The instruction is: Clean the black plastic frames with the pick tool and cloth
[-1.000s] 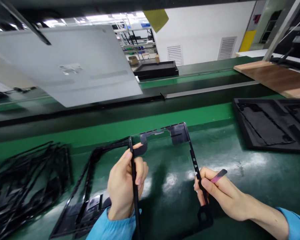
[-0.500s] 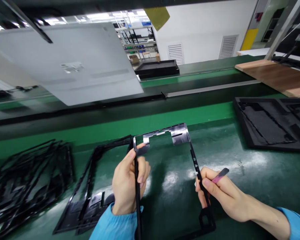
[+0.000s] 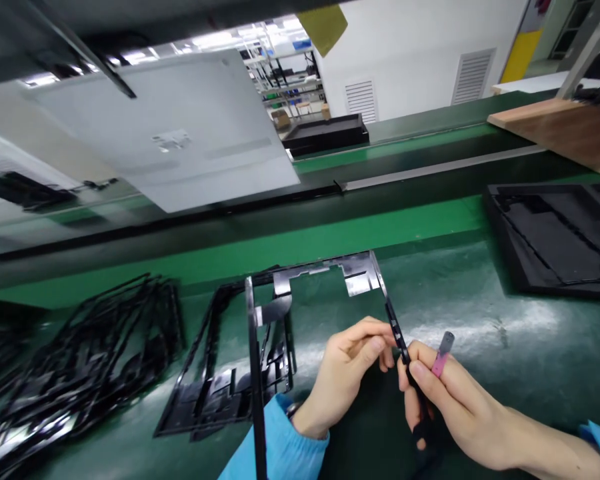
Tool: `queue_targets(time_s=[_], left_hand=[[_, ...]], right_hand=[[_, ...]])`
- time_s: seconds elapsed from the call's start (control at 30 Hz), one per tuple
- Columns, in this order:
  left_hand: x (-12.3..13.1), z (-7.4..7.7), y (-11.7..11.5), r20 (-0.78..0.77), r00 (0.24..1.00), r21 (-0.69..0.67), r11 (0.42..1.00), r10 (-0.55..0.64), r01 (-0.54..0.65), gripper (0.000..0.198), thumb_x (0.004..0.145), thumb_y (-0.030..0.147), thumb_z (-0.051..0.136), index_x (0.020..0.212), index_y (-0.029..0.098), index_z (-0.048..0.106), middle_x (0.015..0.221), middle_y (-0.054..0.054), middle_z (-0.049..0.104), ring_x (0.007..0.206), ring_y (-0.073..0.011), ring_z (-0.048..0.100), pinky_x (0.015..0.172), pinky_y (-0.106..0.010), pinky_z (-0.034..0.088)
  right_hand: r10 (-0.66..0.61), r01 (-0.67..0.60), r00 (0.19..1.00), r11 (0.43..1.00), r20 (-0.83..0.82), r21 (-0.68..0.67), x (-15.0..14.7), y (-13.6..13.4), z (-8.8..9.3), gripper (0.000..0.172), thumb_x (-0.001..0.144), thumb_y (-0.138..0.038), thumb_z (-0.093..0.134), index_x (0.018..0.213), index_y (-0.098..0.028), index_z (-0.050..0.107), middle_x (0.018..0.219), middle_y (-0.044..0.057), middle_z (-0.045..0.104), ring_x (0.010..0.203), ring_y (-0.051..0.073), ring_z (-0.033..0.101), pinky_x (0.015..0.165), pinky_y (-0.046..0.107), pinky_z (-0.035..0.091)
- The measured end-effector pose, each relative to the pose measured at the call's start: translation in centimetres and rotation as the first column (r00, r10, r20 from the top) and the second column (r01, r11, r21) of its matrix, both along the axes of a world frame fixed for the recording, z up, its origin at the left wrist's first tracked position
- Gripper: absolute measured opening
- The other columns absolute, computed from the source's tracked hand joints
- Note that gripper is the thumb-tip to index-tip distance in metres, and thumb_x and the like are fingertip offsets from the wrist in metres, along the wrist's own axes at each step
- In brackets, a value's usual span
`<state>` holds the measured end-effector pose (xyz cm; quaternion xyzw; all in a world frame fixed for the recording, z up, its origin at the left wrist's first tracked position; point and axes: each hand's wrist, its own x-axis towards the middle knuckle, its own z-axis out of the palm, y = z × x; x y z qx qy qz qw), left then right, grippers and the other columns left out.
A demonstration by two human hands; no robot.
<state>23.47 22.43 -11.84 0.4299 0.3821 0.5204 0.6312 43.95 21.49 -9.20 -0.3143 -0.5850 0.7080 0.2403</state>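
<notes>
A thin black rectangular frame (image 3: pixel 255 373) with shiny metallic plates along its far edge is held up over the green table. My right hand (image 3: pixel 460 393) is closed around its right rail, thumb on the near side and fingers behind. A short strip-like tool (image 3: pixel 443 353), pink with a dark grey end, sticks up between the fingers of that hand. Inside the frame's opening, my left hand (image 3: pixel 353 367) reaches across to the right rail. Its thumb and index finger are drawn together, fingertips at the rail; whatever they pinch is too small to make out.
Several black frames (image 3: pixel 105 353) lie piled at the left, with more frames (image 3: pixel 200 400) stacked nearer the middle. A black foam tray (image 3: pixel 545 283) holding a frame lies at the right. Behind are a hanging pale panel (image 3: pixel 215 167), a black tray (image 3: pixel 325 137) and a wooden board (image 3: pixel 560 130).
My left hand has let go of the frame's left rail and moved right to the right rail. My right hand keeps its grip; the pink tool has tilted more upright. The view has shifted slightly.
</notes>
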Motion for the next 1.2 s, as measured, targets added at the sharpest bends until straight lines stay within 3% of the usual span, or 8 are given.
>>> queue_targets(time_s=[0.1,0.23,0.57,0.8,1.03,1.2], left_hand=[[-0.1,-0.1,-0.3,0.004,1.0,-0.037,0.999,-0.015,0.015,0.021,0.09,0.039,0.084,0.09,0.018,0.082,0.086,-0.002,0.069,0.063,-0.0073,0.062,0.058,-0.02,0.048],[-0.5,-0.1,-0.3,0.036,0.999,-0.101,0.994,-0.034,0.037,0.027,0.087,0.039,0.088,0.082,0.015,0.077,0.078,-0.001,0.066,0.059,-0.0065,0.059,0.055,-0.019,0.044],[0.1,0.2,-0.6,0.213,0.963,-0.198,0.958,-0.165,0.208,0.046,0.084,0.054,0.087,0.082,0.014,0.063,0.068,0.002,0.056,0.052,-0.0054,0.047,0.053,-0.02,0.038],[0.0,0.5,-0.6,0.286,0.94,-0.193,0.95,-0.186,0.247,0.039,0.092,0.051,0.08,0.088,0.016,0.062,0.077,0.001,0.055,0.057,-0.0065,0.049,0.054,-0.019,0.04],[0.0,0.5,-1.0,0.157,0.981,-0.148,0.979,-0.114,0.137,0.043,0.085,0.054,0.086,0.089,0.014,0.071,0.079,0.0,0.059,0.059,-0.0066,0.051,0.056,-0.021,0.038],[-0.2,0.1,-1.0,0.124,0.989,-0.14,0.986,-0.079,0.096,0.038,0.085,0.045,0.089,0.081,0.014,0.069,0.077,0.0,0.06,0.057,-0.0047,0.049,0.056,-0.02,0.036]], right_hand=[[0.021,-0.021,1.0,1.0,0.0,-0.022,-0.2,-0.2,-0.1,0.047,0.114,-0.063,0.031,0.102,-0.021,0.05,0.073,-0.003,0.065,0.063,0.012,0.065,0.07,0.028,0.056],[0.058,-0.058,0.998,0.998,0.015,-0.011,-0.3,-0.2,0.2,0.05,0.114,-0.064,0.03,0.099,-0.021,0.05,0.072,-0.001,0.066,0.063,0.013,0.065,0.071,0.027,0.055],[0.145,-0.145,0.988,0.989,0.043,0.0,0.3,-0.5,0.0,0.049,0.115,-0.061,0.025,0.106,-0.021,0.052,0.079,0.003,0.07,0.066,0.014,0.062,0.069,0.028,0.054],[0.139,-0.139,0.99,0.99,-0.018,-0.028,0.2,-0.9,-0.1,0.048,0.114,-0.062,0.029,0.105,-0.021,0.053,0.079,0.002,0.068,0.062,0.013,0.061,0.061,0.026,0.054],[0.12,-0.12,0.993,0.993,0.018,-0.003,0.3,-0.7,-0.2,0.051,0.114,-0.063,0.024,0.104,-0.021,0.052,0.076,0.002,0.067,0.064,0.013,0.062,0.066,0.028,0.054],[0.087,-0.094,0.992,0.992,0.09,0.083,0.2,-0.6,-0.4,0.051,0.114,-0.063,0.025,0.102,-0.022,0.052,0.078,0.002,0.066,0.067,0.015,0.065,0.073,0.031,0.055]])
